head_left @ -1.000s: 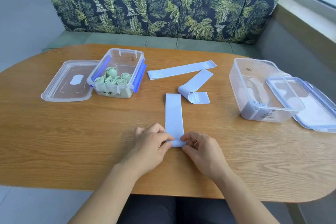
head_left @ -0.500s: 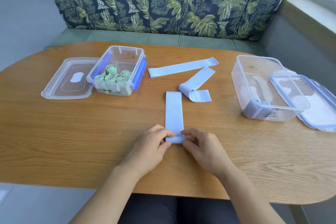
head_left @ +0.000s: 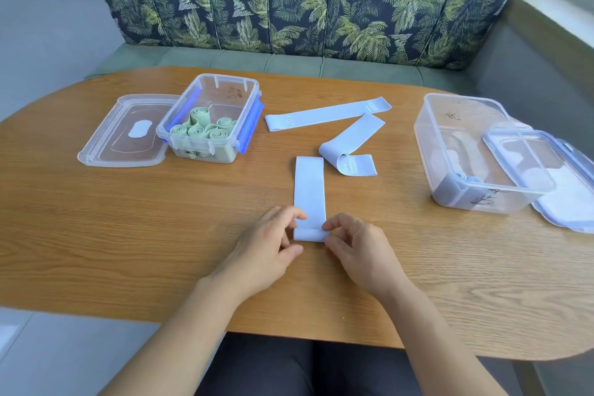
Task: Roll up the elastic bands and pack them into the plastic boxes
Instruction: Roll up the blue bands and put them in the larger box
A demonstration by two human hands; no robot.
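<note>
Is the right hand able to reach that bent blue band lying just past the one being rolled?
Probably yes, once it lets go. The right hand pinches the near end of the straight band; the bent band lies just beyond it on the table, with nothing standing between them.

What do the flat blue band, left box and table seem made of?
The flat blue band: likely matte elastic fabric; folds softly without shine. The left box: clear glossy plastic; green rolls show through its walls. The table: wood or wood-look laminate, satin; grain lines show.
</note>
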